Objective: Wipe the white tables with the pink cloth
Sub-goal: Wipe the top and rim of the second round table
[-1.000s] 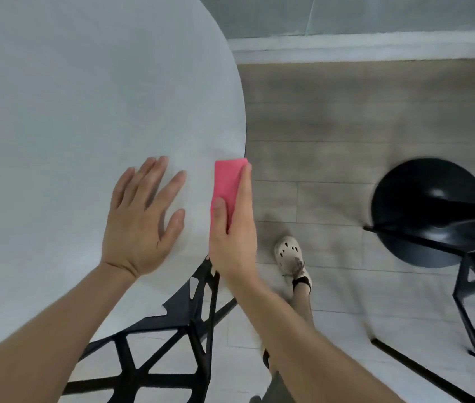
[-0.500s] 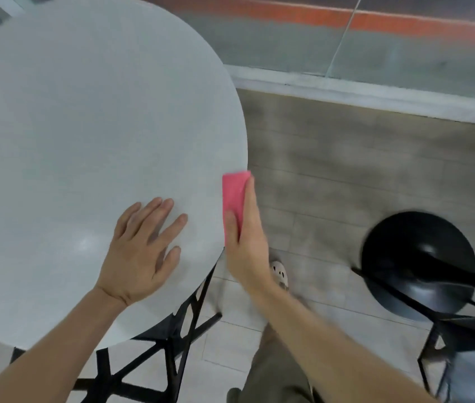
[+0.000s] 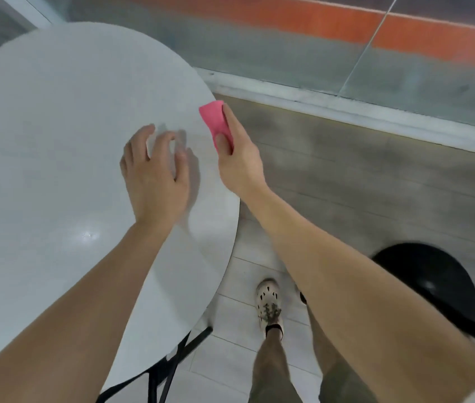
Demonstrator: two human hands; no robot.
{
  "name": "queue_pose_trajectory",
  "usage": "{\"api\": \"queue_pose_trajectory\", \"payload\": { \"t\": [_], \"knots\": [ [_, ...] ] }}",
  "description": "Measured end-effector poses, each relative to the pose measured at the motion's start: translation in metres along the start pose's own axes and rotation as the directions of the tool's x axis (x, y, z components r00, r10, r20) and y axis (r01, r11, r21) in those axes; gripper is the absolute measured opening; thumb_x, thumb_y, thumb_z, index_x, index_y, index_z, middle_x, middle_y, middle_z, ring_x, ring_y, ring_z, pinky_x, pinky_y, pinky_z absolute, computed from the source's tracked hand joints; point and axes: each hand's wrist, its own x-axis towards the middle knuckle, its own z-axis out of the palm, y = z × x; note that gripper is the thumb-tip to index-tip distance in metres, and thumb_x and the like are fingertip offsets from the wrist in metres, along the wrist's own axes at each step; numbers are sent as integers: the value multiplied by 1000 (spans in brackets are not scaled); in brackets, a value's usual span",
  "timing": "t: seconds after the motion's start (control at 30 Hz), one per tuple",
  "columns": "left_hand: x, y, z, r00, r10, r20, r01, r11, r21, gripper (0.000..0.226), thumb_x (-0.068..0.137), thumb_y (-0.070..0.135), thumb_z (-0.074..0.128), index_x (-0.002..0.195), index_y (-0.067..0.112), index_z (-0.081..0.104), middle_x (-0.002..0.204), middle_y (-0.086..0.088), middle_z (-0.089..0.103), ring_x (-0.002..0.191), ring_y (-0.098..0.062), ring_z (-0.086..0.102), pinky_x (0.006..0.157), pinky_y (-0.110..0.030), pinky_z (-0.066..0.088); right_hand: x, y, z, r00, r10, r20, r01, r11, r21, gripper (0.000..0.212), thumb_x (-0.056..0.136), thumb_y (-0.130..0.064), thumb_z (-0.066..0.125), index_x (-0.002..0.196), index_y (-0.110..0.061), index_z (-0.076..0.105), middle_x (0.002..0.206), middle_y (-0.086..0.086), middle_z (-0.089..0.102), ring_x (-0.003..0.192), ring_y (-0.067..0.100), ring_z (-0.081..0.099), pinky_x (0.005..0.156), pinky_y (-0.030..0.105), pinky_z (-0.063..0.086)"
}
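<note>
A round white table (image 3: 56, 146) fills the left half of the view. My right hand (image 3: 237, 158) pinches a folded pink cloth (image 3: 215, 120) between thumb and fingers and holds it against the table's right rim. My left hand (image 3: 155, 173) hovers just over the tabletop near that rim, fingers loosely curled and holding nothing; its shadow falls on the surface to its right.
A black round stool (image 3: 428, 280) stands on the floor at the right. Black table legs (image 3: 169, 370) show under the near edge. My feet (image 3: 268, 303) stand on pale tiles beside the table. A glass wall with an orange stripe (image 3: 317, 18) runs along the back.
My right hand slid the cloth farther along the table's rim, away from me. My left hand lifted off the tabletop and its fingers curled. The camera tilted up.
</note>
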Motion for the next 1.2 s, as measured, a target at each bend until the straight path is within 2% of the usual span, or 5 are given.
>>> {"api": "queue_pose_trajectory", "payload": {
  "t": [0.2,0.57,0.73,0.9,1.2],
  "knots": [
    [42,-3,38,980,-166,110,150,979,138,50,111,45,42,158,31,50,171,-10,38,159,-32,33,130,-58,21,-117,40,2,998,-62,33,61,998,27,64,116,-17,45,174,-20,16,181,-12,13,165,2,17,127,16,26],
    [43,3,33,964,-235,124,219,967,130,53,105,39,50,157,30,51,171,-9,38,161,-30,31,131,-56,19,128,-37,6,961,-124,247,144,988,-61,61,112,-16,49,169,-31,35,164,-10,51,137,16,54,94,19,39],
    [43,1,33,968,-218,127,198,968,153,53,107,40,49,158,26,53,172,-9,37,159,-34,34,129,-60,23,17,-7,-17,973,-153,172,161,986,-35,61,116,-14,47,173,-20,25,179,-12,25,159,-2,30,113,8,38],
    [44,1,34,970,-211,124,191,969,156,52,109,42,49,158,24,54,171,-11,38,159,-37,35,129,-61,22,-14,-5,-34,970,-47,237,62,997,-53,68,112,-5,52,172,-19,23,179,-12,22,149,-22,26,105,-4,30],
    [45,5,34,968,-225,109,205,965,165,51,109,41,51,156,22,57,168,-17,43,158,-38,38,127,-63,26,188,-74,23,899,-127,419,234,948,-217,63,112,-14,49,170,-32,33,166,-11,48,140,13,53,106,29,46]
  ]
}}
